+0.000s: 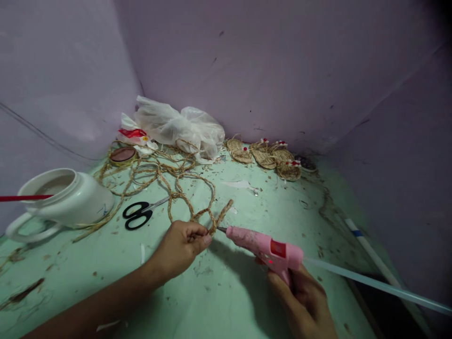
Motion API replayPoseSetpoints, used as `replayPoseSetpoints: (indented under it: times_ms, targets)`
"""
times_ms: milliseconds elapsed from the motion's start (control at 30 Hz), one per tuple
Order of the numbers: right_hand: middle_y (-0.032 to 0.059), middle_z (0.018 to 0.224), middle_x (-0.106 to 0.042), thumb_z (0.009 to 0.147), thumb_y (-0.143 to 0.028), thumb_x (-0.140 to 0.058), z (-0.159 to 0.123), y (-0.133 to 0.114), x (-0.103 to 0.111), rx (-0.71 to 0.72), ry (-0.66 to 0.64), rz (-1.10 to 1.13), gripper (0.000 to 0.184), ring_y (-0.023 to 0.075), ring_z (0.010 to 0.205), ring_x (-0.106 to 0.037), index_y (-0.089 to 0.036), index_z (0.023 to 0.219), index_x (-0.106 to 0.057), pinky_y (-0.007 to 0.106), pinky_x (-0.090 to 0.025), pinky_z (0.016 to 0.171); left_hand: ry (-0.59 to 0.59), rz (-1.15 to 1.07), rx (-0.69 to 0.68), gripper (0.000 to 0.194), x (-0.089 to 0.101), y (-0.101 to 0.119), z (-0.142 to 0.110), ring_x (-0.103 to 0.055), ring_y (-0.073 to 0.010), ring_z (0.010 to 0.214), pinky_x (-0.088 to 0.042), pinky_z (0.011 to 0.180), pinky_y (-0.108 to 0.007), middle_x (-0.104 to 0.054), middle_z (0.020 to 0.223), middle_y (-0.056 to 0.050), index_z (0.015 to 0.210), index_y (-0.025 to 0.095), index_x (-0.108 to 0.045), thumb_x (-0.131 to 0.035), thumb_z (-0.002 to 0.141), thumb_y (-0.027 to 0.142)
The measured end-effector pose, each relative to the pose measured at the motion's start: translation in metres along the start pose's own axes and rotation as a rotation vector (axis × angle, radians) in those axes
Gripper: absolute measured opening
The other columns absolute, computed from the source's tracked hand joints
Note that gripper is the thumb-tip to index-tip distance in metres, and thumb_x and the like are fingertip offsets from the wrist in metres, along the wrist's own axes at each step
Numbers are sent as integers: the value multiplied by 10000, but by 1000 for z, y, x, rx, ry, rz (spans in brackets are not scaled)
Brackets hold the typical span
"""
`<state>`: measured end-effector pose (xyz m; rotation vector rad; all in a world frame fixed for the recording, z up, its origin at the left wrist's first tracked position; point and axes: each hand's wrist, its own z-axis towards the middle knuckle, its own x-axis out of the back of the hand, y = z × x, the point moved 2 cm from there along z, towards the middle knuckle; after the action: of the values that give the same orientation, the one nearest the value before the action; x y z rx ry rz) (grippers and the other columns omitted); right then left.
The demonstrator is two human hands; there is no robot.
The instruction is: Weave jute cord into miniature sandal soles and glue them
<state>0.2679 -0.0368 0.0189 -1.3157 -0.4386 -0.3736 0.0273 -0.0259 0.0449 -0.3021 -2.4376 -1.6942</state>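
My left hand (187,245) pinches a braided straw-coloured rope (212,195) close to its end, and a short tip sticks up past the fingers. The rest of the rope runs back over the table in loose loops. In my right hand (300,296) is a pink hot glue gun (261,242), fingers wrapped round its handle, with a small red light showing. Its metal nozzle touches or nearly touches the rope beside my left fingertips. A long translucent glue stick (370,281) juts from the gun's back.
Black-handled scissors (137,215) lie left of the rope, near a white jug (84,197) on its side. At the back are a white plastic bag (180,125), a round brown-topped item (122,155) and several woven discs (264,157) with red and white beads. Purple walls (264,70) enclose the green table (197,301).
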Motion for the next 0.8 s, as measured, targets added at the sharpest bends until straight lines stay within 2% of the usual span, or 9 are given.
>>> replayPoseSetpoints:
  times_ms: [100,300,500,800]
  targets:
    - [40,699,-696,802,-396,-583,-1,4,-1,24,-112,-25,252,183,581,-618,-202,865,-731,239,-509,509,4,-8,-7,253,0,0,0,-265,-69,467,-192,454,-220,-350,474,63,557,155,-531,-575,628,394]
    - [50,752,-700,805,-400,-592,-5,15,0,8,-91,-59,269,192,635,-630,-193,916,-724,246,-517,547,10,4,-17,251,0,-2,0,-270,-70,474,-205,450,-213,-361,478,60,544,156,-523,-585,644,378]
    - [38,723,-690,807,-390,-585,-4,10,1,4,-77,-48,246,180,598,-615,-196,870,-721,235,-503,513,3,25,-29,265,0,-1,0,-267,-73,478,-203,458,-219,-349,484,58,538,159,-513,-563,635,400]
    - [18,604,-617,799,-399,-576,-1,1,0,-10,-28,-47,263,158,518,-553,-204,640,-651,221,-449,448,-3,30,-32,285,0,-2,0,-276,-75,486,-209,463,-218,-348,486,55,531,157,-505,-594,657,397]
